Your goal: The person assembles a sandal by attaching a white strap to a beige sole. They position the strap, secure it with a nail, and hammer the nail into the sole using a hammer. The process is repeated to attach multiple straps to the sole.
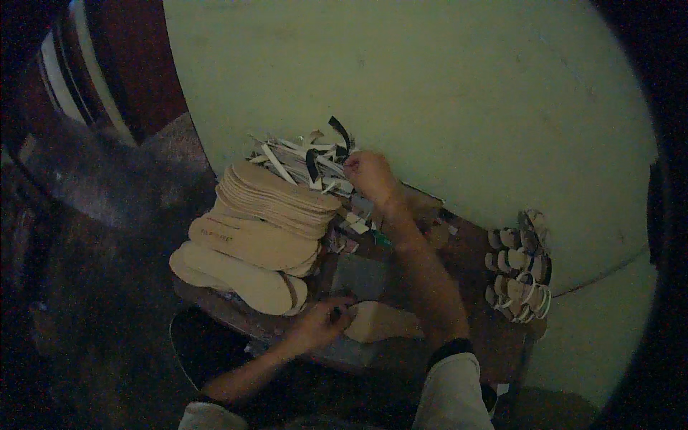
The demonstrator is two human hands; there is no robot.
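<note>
Tan single insole at left hand, three overlapping insole piles; right hand curled; both grasps unclear.

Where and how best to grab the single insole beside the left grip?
The insole is probably best pinched at its left end, coming from the left: it looks thin and flat, the right forearm hides its other end, and the left grip is nearest.

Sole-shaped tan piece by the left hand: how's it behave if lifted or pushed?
The sole-shaped tan piece is probably light: lookalikes in the stack show thin edges. Apparently sheet-like, it may flex, though nothing shows it bending. Its flat face suggests sliding rather than rolling.
</note>
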